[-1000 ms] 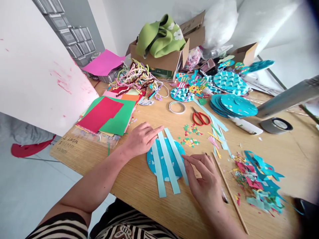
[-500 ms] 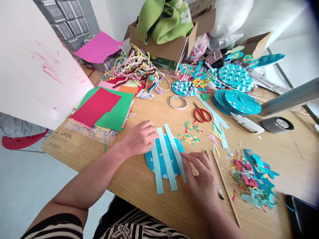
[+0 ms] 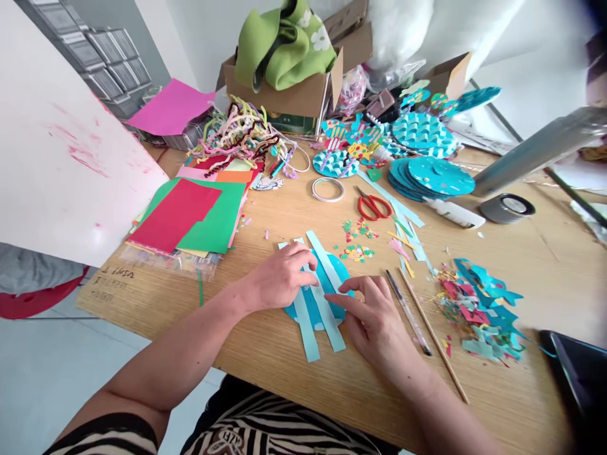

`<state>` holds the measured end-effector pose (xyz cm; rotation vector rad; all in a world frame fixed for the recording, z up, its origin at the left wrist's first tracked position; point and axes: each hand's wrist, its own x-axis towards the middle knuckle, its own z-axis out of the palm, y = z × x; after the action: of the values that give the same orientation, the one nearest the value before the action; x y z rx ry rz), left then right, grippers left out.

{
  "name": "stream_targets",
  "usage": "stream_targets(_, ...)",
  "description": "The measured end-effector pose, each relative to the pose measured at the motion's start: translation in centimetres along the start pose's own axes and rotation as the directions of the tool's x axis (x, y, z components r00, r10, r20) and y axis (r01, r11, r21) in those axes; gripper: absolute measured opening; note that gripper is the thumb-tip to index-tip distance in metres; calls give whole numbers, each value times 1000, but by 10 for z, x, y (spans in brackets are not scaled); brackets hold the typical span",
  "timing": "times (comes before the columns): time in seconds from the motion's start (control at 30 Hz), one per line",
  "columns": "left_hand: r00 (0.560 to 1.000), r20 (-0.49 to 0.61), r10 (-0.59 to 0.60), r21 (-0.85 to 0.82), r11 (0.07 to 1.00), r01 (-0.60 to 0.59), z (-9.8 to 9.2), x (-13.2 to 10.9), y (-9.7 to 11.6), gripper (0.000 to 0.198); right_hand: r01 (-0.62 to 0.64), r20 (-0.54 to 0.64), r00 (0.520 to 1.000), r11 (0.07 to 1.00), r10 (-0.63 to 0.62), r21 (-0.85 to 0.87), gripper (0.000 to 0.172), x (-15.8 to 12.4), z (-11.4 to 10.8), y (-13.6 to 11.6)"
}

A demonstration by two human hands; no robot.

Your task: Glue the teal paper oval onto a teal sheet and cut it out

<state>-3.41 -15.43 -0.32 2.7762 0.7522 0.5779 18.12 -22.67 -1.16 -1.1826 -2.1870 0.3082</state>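
A round blue paper disc [image 3: 329, 282] lies on the wooden table [image 3: 545, 272] in front of me, with three light blue paper strips [image 3: 306, 330] laid across it. My left hand [image 3: 279, 279] rests on the upper part of the strips, its fingers bent and pressing on the left and middle ones. My right hand [image 3: 375, 323] is at the disc's right edge, thumb and forefinger closed on the rightmost strip.
Red scissors [image 3: 374, 206], a tape ring [image 3: 327, 188], confetti bits [image 3: 356, 253], a thin brush [image 3: 408, 311] and a wooden stick [image 3: 434, 335] lie beyond and right. Coloured paper sheets [image 3: 190, 218] at left, stacked blue discs [image 3: 434, 180] and a scrap pile [image 3: 478, 309] at right.
My left hand slid from the disc's left edge onto the strips, its fingers curling over them. The rightmost strip now lies more slanted. My right hand stayed at the disc's right edge.
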Motion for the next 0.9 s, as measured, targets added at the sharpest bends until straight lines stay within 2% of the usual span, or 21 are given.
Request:
stream_targets(0.13,1000,6,-8,23,1000,8,0,-1,-1,28,-7,88,996,1000,8,-12,41,-1,4,0)
stream_targets(0.2,1000,2,-18,26,1000,17,0,-1,-2,27,-9,92,996,1000,9,-1,41,-1,3,0)
stream_targets(0.47,988,-121,-101,12,995,103,2,-4,-12,35,-74,-167,983,997,75,9,38,1,-8,8)
stream_targets(0.73,968,-181,-174,10,984,179,-1,-7,-19,34,-105,-167,981,994,98,-30,32,1,-4,9)
stream_targets(0.83,936,-226,-270,30,958,284,-2,-7,-19,37,-220,-180,962,973,204,-76,37,0,-5,13)
stream_targets(0.9,886,-275,-374,22,919,395,-5,-7,-18,35,-322,-179,936,941,302,-99,41,-1,-5,17)
